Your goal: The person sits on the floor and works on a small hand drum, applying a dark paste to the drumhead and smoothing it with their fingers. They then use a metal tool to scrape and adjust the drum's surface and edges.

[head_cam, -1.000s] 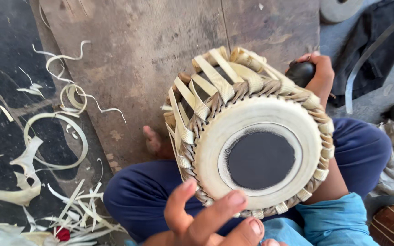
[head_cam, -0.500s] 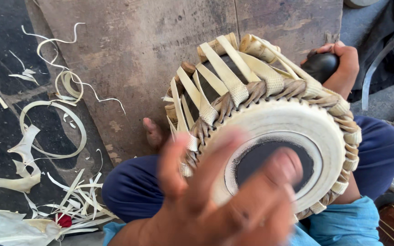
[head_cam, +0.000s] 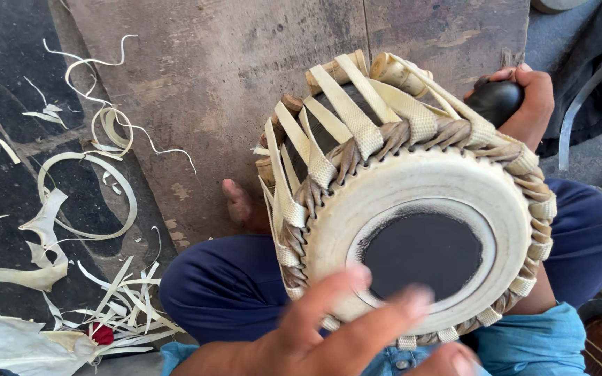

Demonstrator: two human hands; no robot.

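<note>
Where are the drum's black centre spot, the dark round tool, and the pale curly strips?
black centre spot (head_cam: pixel 423 254), head view, middle of the drumhead.
dark round tool (head_cam: pixel 494 102), head view, its rounded top.
pale curly strips (head_cam: pixel 81 209), head view, looped strip on the floor.

Cream drum (head_cam: pixel 412 188), black centre patch (head_cam: pixel 423 254)

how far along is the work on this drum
Mostly done, it seems: the drum has its pale head, black centre patch and straps laced over pegs. In hand: the left hand is over the head, blurred; the right hand grips a dark rounded tool. Strap scraps litter the floor.
</note>
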